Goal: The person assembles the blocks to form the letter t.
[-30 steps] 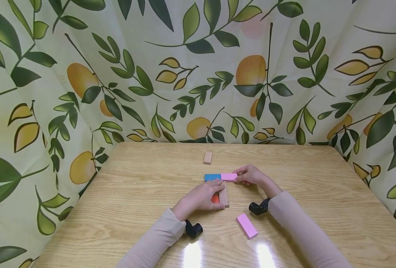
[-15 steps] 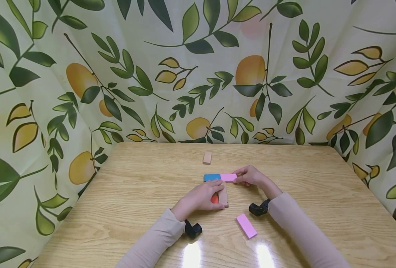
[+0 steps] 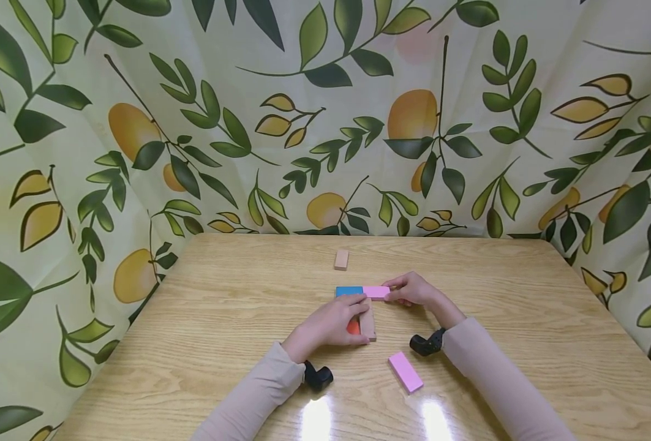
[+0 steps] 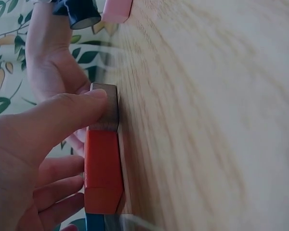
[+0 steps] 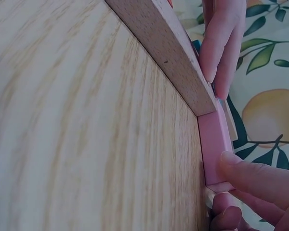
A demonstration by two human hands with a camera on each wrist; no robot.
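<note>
My left hand (image 3: 327,321) grips a plain wooden block (image 3: 368,326) lengthwise, thumb on its near end and fingertips at its far end. Beside this block, partly under the palm, lies a red-orange block (image 4: 103,166). A blue block (image 3: 349,291) and a pink block (image 3: 376,293) lie end to end in a row across the far side. The wooden block's far end meets the pink block, as the right wrist view shows. My right hand (image 3: 413,290) pinches the pink block's right end, its thumb (image 5: 245,171) on the near face. The left palm hides part of the arrangement.
A second pink block (image 3: 405,372) lies loose and slanted nearer the front. Farther back is a small wooden block (image 3: 341,260). Black wrist devices (image 3: 318,376) sit under both wrists. A leaf-printed cloth (image 3: 325,153) hangs behind the wooden table (image 3: 220,343).
</note>
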